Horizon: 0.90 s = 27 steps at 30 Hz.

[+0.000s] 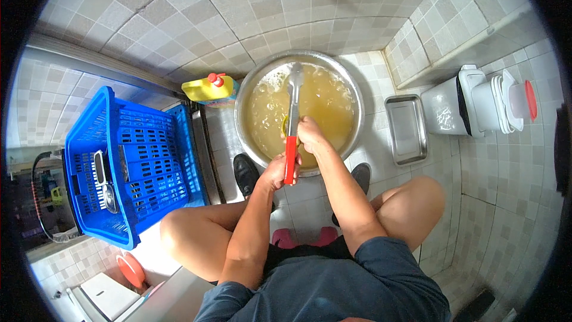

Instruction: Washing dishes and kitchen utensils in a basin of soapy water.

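Note:
A pair of metal tongs (293, 107) with a red handle points away from me over a large round metal basin (360, 112). My left hand (279, 171) grips the red handle near the basin's near rim. Against the metal part just above the handle, my right hand (309, 133) is closed around a small yellow-green item (284, 124), mostly hidden by the fingers and the tongs; it may be a scrubbing pad. Cloudy yellowish water (328, 112) fills much of the basin, with white foam (278, 79) along the far side.
A yellow bottle with a red cap (201, 89) stands left of the basin. Farther left, a blue plastic basket (147, 161) holds utensils. To the right are a rectangular metal tray (407, 129) and stacked white containers (487, 103). My shoes (246, 172) flank the basin's near side.

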{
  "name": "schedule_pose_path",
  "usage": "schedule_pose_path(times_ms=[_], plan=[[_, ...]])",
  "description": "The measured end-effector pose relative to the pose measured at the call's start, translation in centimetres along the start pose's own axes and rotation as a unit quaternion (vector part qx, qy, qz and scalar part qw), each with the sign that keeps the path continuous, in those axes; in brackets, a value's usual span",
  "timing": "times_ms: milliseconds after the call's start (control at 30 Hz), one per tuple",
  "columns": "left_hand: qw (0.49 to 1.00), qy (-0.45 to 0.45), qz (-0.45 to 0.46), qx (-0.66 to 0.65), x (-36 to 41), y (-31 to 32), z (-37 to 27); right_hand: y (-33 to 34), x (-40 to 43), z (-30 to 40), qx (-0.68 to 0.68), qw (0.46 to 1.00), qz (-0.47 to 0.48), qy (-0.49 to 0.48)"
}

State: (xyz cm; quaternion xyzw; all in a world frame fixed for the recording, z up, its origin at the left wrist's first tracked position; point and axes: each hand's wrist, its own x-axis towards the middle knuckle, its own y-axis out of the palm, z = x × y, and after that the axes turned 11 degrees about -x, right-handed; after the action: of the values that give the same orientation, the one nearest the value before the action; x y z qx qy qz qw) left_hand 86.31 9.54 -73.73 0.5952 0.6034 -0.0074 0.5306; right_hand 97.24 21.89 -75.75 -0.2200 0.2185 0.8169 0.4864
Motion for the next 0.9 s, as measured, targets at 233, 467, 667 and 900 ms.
schedule_pose_path(times_ms=[233,467,667,900], plan=[[0.990,-0.099,0.015,0.103,-1.7,0.9,2.5,-6.7,5.2,-1.4,0.322,0.945,-0.063,0.012],[0.983,-0.121,0.078,0.113,-2.6,0.6,2.1,-13.9,6.9,-2.7,0.415,0.908,0.060,-0.017],[0.993,-0.023,-0.066,0.091,-2.1,-2.2,1.1,-5.4,3.1,-0.8,-0.215,0.863,-0.449,0.087],[0.968,0.058,-0.199,0.143,1.5,-0.1,1.5,-6.1,2.1,-1.8,0.302,0.950,-0.063,0.036]])
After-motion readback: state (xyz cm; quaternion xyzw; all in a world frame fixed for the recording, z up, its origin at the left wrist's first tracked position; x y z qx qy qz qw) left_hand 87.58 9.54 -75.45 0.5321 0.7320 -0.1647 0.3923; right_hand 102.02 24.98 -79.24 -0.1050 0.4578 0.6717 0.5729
